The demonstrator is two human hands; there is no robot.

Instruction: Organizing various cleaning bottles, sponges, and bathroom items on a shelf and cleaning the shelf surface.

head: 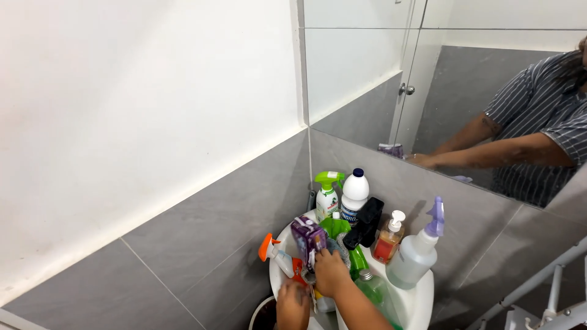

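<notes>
The purple box (pixel 307 239) is held upright in the right hand (pixel 330 272), whose grip is closed around its lower part, above the left half of the white sink (pixel 422 292). The left hand (pixel 292 304) is lowered just below it, near the sink's front left edge; whether its grip is clenched or released cannot be told, since the fingers are turned away from the camera. As far as can be judged, the handling of the crowded sink is at an early point: only the box is lifted, and every other bottle is left standing where it is.

The sink is packed. An orange-capped spray bottle (pixel 275 253) is tilted over its left edge, just beside the box. At the back edge, against the grey tiled wall (pixel 202 244), a green-triggered spray bottle (pixel 327 195) and a white bottle with a dark cap (pixel 354 192) are set side by side. A black tap (pixel 365 223) is seen in the middle (partly hidden by bottles), with a small orange pump bottle (pixel 389 238) to its right and a grey spray bottle with a purple trigger (pixel 419 250) leaning at the right edge. A green bottle (pixel 376 290) is laid close to the right forearm.

Little free room is left around the hands; the tilted spray bottle and the green bottle are nearest and could be knocked. The person's arm is reflected in the mirror (pixel 367 61) above.
</notes>
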